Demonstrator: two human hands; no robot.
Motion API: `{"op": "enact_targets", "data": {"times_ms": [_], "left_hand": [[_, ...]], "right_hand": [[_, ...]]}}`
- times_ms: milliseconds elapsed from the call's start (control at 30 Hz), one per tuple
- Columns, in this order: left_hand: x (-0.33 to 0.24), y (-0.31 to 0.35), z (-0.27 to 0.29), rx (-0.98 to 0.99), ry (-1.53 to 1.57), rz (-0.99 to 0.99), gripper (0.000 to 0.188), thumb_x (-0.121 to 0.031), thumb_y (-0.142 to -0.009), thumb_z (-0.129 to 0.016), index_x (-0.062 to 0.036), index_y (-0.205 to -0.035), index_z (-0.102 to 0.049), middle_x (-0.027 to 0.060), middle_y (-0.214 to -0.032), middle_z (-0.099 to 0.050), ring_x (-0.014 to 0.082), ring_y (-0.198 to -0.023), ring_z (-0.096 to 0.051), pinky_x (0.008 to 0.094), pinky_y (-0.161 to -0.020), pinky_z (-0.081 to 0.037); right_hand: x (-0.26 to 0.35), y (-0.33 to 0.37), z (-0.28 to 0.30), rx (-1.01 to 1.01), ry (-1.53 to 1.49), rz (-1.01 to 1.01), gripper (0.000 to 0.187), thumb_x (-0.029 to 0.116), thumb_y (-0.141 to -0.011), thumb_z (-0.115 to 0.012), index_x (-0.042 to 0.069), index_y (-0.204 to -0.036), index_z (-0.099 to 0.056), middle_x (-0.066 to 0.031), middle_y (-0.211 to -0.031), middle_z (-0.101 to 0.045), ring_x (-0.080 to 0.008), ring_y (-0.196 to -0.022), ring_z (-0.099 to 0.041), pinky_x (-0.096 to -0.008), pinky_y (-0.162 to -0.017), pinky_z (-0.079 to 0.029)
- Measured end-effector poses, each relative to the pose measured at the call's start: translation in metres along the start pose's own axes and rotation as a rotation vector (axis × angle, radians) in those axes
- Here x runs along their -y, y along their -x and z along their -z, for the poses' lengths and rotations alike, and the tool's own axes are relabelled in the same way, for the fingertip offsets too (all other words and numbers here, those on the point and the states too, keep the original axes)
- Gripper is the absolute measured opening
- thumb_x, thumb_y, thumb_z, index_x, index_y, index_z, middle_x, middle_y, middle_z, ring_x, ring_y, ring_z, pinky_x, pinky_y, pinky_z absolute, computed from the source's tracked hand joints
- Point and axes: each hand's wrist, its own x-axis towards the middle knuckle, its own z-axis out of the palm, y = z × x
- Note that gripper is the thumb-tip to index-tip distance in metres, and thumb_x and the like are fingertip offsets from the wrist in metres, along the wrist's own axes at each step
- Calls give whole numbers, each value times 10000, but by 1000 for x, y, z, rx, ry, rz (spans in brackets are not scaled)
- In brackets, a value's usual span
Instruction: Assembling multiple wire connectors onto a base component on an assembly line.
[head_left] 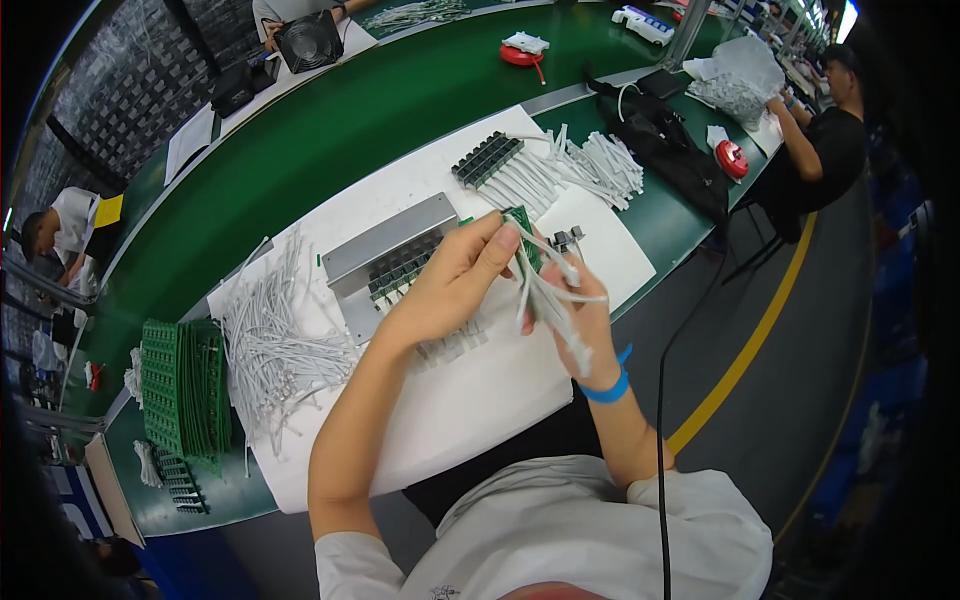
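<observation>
My left hand (455, 275) pinches the upper end of a green circuit board (522, 230), thumb on top. My right hand (588, 318) is closed around the lower part of the board and its white cables (560, 325), which hang loosely across the palm. A blue strap (608, 388) circles my right wrist. Just left of the hands is a grey metal fixture (385, 238) with a row of small boards in it, partly covered by my left hand. Close beyond my right hand lie a few small dark parts (568, 238).
Loose white cables (285, 335) are heaped on the white sheet (470, 400) at left, beside stacked green circuit boards (175, 390). Cabled black-topped boards (488, 160) lie at the far side. A black bag (665, 150) and red reel (731, 158) sit right; co-workers sit nearby. A black cord (662, 430) hangs beside my right arm.
</observation>
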Motion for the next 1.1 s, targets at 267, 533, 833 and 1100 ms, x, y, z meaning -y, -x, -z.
{"op": "enact_targets", "data": {"times_ms": [267, 533, 833, 1100], "left_hand": [[-2, 1, 0, 112, 233, 395, 358, -288, -1001, -473, -9, -819, -603, 53, -640, -562, 133, -566, -534, 251, -530, -421], [-8, 9, -9, 443, 475, 603, 699, -638, -1029, -344, 6, -928, -597, 84, -670, -601, 131, -529, -528, 271, -498, -424], [-5, 17, 24, 338, 291, 239, 923, -816, -927, -342, -44, -1395, -536, 134, -1222, -661, 254, -1006, -677, 360, -875, -532], [-18, 7, 2, -19, -559, -87, 410, -92, -664, -831, -16, -1054, -732, 116, -881, -719, 231, -784, -672, 328, -729, -519]], "right_hand": [[31, 5, 16, -53, 527, 340, 104, 56, -942, -671, -14, -1018, -656, -41, -846, -628, -76, -725, -587, -225, -656, -483], [14, 2, 42, 122, 697, 344, 143, 56, -941, -684, -37, -1045, -653, -28, -776, -645, -42, -675, -568, -210, -589, -456], [11, -1, 36, -1, 639, 299, 124, 46, -967, -662, -44, -1037, -614, -51, -837, -669, -47, -694, -582, -196, -601, -470], [3, -3, 17, -70, 535, 326, 157, -14, -937, -665, -71, -1071, -606, -89, -853, -662, -103, -658, -663, -219, -512, -530]]}}
